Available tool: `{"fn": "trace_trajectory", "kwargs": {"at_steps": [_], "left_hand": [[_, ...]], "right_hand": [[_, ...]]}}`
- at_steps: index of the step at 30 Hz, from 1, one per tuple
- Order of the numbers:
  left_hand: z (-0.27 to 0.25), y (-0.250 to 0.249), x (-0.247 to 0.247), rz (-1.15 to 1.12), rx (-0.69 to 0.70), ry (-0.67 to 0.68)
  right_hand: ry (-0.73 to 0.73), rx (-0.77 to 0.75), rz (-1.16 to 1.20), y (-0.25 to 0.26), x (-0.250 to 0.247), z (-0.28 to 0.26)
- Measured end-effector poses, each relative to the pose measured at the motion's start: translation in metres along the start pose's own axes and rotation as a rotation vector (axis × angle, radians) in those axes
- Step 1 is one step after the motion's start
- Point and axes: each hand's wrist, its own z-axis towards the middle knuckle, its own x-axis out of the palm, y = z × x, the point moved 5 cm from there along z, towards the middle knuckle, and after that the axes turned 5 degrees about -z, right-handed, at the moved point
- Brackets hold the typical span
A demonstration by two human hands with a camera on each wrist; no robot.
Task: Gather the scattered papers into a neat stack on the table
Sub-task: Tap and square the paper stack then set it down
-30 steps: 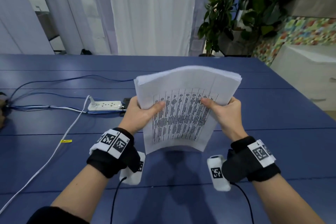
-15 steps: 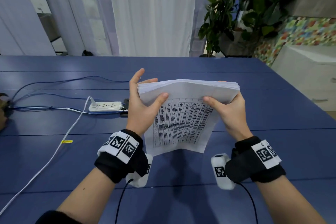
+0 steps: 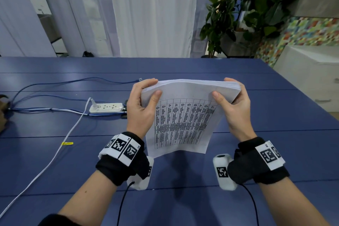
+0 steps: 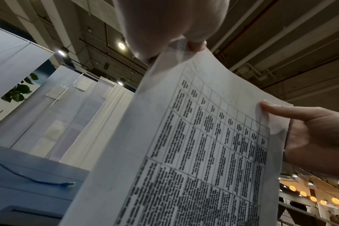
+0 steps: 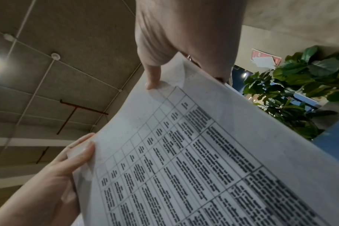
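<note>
A thick stack of white papers (image 3: pixel 183 121) with a printed table on its front sheet hangs tilted above the blue table (image 3: pixel 266 115), its lower edge off the surface. My left hand (image 3: pixel 153 88) grips the stack's upper left corner, thumb on the front and fingers curled over the top edge. My right hand (image 3: pixel 223 88) grips the upper right corner the same way. In the left wrist view the papers (image 4: pixel 194 152) fill the frame, with the left thumb (image 4: pixel 195 44) above and the right hand (image 4: pixel 310 133) at the side. In the right wrist view the papers (image 5: pixel 203 152) sit under my right thumb (image 5: pixel 153 79).
A white power strip (image 3: pixel 106 107) lies left of the stack, with a white cable (image 3: pixel 55 154) running toward the near left edge and blue cables (image 3: pixel 45 86) behind it. A potted plant (image 3: pixel 247 14) and a white cabinet (image 3: pixel 311 79) stand past the table's right side.
The stack has dropped lower and tipped back. My left hand opened behind it, then took hold again; both hands have shifted up from mid-sheet to the top corners.
</note>
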Motion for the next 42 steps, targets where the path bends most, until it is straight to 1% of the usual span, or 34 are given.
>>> {"fn": "trace_trajectory", "kwargs": {"at_steps": [3, 6, 10, 12, 14, 16, 17, 19, 21, 24, 28, 34, 39, 42], "left_hand": [[0.002, -0.001, 0.002, -0.029, -0.012, 0.016], [0.002, 0.0, 0.006, 0.007, -0.002, 0.016], [0.0, 0.003, 0.008, 0.021, -0.012, -0.054], [-0.001, 0.001, 0.009, -0.013, -0.034, -0.062], [-0.002, 0.002, 0.008, -0.129, -0.105, -0.053], [-0.001, 0.009, 0.005, -0.219, -0.222, -0.017], [-0.001, 0.014, 0.004, -0.236, -0.302, 0.019], [-0.002, 0.025, 0.003, -0.211, -0.447, 0.113], [-0.005, 0.031, 0.002, -0.163, -0.523, 0.167], [-0.006, 0.031, 0.002, -0.158, -0.518, 0.156], [-0.002, 0.025, 0.009, -0.19, -0.5, 0.116], [0.0, 0.02, 0.017, -0.199, -0.469, 0.157], [0.0, 0.019, 0.017, -0.171, -0.438, 0.08], [0.0, 0.019, 0.015, -0.167, -0.412, 0.074]], "right_hand": [[0.004, -0.011, 0.001, 0.0, 0.001, 0.001], [0.002, -0.018, 0.02, -0.001, 0.005, 0.001], [-0.036, -0.02, 0.03, -0.003, 0.006, 0.003], [-0.039, -0.016, 0.028, -0.003, 0.006, 0.002], [-0.023, -0.019, 0.01, -0.003, 0.008, 0.002], [-0.02, -0.025, -0.007, -0.002, 0.007, 0.003], [-0.017, -0.037, -0.025, -0.001, 0.006, 0.003], [-0.003, -0.113, -0.124, 0.004, 0.004, 0.003], [0.045, -0.181, -0.232, 0.009, 0.005, 0.001], [0.114, -0.265, -0.357, 0.012, 0.01, -0.001], [0.076, -0.307, -0.413, 0.013, 0.006, 0.001], [0.045, -0.364, -0.446, 0.016, 0.005, 0.004], [0.036, -0.426, -0.509, 0.016, 0.008, 0.004], [0.049, -0.427, -0.492, 0.018, 0.008, 0.005]]}}
